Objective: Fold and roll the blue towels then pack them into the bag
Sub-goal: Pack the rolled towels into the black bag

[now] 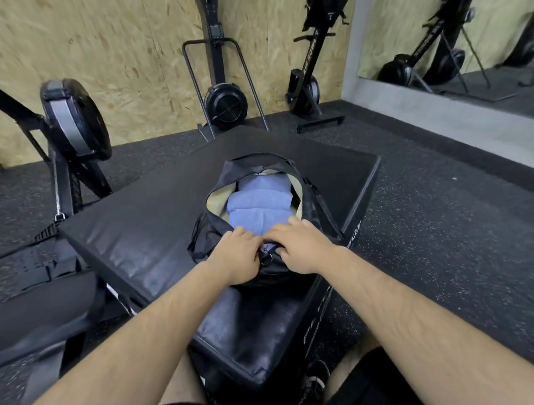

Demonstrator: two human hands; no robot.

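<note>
A black duffel bag [317, 200] lies open on a black padded box [133, 219]. Several rolled blue towels [259, 199] fill its pale-lined inside, one behind another. My left hand [234, 258] grips the bag's near end on the left side of the opening. My right hand [303, 246] lies over the near end on the right, fingers curled down on the bag's edge beside the nearest towel. A small metal ring or zip pull shows between the two hands. My fingertips are hidden in the fabric.
The padded box stands on speckled black rubber floor [442, 226]. An air bike [72, 124] is close at the left, a ski machine [223, 101] and an upright rower [307, 92] stand against the chipboard wall behind. A mirror [466, 37] is at the right.
</note>
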